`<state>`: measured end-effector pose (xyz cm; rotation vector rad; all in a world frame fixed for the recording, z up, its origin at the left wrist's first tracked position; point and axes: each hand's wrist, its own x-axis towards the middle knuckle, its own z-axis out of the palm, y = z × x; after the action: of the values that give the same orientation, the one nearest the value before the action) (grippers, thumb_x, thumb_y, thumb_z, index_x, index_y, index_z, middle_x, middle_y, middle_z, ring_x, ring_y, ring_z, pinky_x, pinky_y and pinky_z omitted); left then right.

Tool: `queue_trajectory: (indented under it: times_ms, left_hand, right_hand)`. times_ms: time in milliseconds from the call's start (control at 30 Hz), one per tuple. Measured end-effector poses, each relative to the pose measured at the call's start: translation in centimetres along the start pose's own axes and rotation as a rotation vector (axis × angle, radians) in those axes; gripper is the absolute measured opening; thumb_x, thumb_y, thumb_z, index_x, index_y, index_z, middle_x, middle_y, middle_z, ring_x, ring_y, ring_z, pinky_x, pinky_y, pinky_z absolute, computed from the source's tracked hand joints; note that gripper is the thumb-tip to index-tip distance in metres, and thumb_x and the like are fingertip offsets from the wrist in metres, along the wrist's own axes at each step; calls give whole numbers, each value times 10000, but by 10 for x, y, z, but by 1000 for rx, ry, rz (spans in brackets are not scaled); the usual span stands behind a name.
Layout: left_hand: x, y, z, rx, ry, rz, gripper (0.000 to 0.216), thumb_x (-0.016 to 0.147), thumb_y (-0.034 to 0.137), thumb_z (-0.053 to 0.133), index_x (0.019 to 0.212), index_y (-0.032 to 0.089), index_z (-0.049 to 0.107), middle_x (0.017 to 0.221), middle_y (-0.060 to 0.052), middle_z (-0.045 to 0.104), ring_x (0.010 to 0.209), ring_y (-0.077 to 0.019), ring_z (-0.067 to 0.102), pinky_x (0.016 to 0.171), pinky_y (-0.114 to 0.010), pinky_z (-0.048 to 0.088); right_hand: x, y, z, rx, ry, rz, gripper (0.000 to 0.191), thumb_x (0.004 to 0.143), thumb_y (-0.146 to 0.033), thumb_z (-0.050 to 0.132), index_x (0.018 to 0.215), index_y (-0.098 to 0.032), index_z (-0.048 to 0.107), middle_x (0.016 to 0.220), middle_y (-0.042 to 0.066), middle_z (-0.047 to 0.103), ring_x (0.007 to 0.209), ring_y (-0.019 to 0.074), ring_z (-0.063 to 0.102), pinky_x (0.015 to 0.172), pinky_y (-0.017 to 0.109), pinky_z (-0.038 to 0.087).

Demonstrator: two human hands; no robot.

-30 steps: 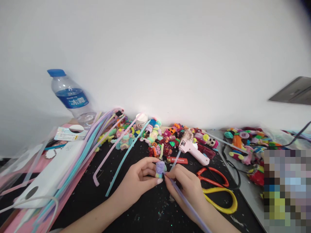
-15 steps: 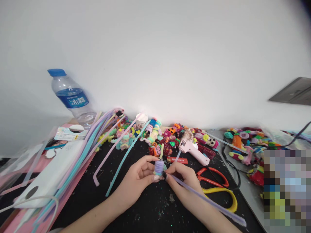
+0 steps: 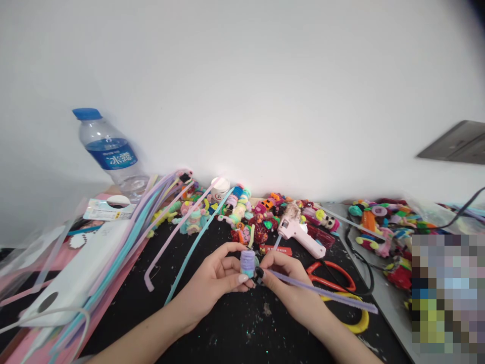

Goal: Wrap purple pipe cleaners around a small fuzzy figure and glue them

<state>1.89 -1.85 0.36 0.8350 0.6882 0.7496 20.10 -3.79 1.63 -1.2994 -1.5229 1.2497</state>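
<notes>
Black tabletop (image 3: 227, 333) here, sprinkled with glittery bits and backed by a plain white wall (image 3: 273, 101). A small lilac-and-aqua pipe-cleaner coil (image 3: 247, 263) is pinched in the left grip (image 3: 220, 278), kept pretty much upright, long axis near vertical, with a yellowish stub (image 3: 252, 236) poking up. A lilac pipe cleaner (image 3: 341, 297) is pinched in the right grip (image 3: 290, 280), right beside the coil, tail pointed off rightward. Scissor handles (image 3: 352, 278) right of that grip are partly crossed by it. Beyond both grips, a pink glue gun (image 3: 303, 237) and fuzzy figures (image 3: 261, 230) are piled; left, loose pipe cleaners (image 3: 125, 247) are bunched.
</notes>
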Motion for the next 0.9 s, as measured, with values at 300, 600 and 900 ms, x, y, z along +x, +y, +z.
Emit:
queue_trajectory:
  times_ms: [300, 600, 900]
  left_hand:
    - [-1, -3, -2, -20, -54, 16, 366, 786, 135, 645, 1100, 222, 479, 814, 0, 632, 742, -125, 627, 702, -259, 450]
    - [-2, 5, -2, -41, -76, -62, 372, 771, 141, 662, 1096, 218, 498, 838, -13, 642, 732, -126, 623, 699, -266, 454]
    - [3, -2, -4, 31, -12, 39, 374, 712, 107, 706, 1047, 216, 580, 1041, -24, 601, 865, -138, 609, 811, -280, 447]
  right_hand:
    - [2, -8, -5, 40, -92, 27, 224, 819, -295, 583, 658, -162, 503, 620, -41, 447, 562, 93, 356, 515, 211, 290]
    - [1, -8, -5, 55, -105, -13, 201, 822, -272, 583, 673, -168, 497, 632, -48, 447, 567, 90, 370, 523, 203, 305]
    - [-2, 0, -2, -224, 16, -57, 161, 827, -226, 520, 677, -173, 499, 643, -23, 484, 589, 118, 425, 543, 226, 337]
